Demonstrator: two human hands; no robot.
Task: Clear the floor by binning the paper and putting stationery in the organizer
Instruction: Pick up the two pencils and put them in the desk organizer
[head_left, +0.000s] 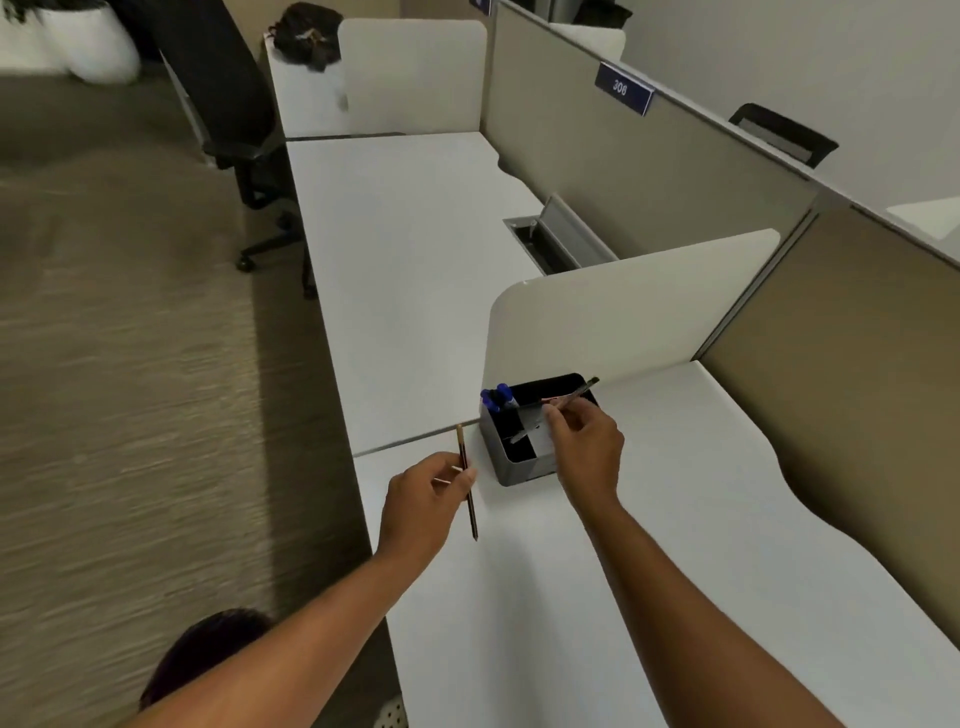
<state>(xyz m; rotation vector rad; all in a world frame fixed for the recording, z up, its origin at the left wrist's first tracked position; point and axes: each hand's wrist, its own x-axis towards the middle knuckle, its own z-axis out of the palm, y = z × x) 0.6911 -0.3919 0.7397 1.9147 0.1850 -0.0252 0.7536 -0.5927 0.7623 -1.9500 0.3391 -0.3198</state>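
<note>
A dark grey desk organizer (511, 470) stands on the white desk (701, 519) against a low white divider. Two blue-capped markers (496, 397) stand in its back left compartment. My right hand (587, 447) hovers over the organizer and pinches a dark pen (574, 392) that points up to the right above the compartments. Left of the organizer, my left hand (426, 499) grips a thin brown pencil (466, 483) held nearly upright, tip down, just above the desk.
A black office chair (234, 124) stands at the far end of the desk row over the carpet (130, 364). An open cable tray (550, 239) is set in the neighbouring desk. Beige partitions (649, 166) run along the right. A dark bag (306, 36) sits far back.
</note>
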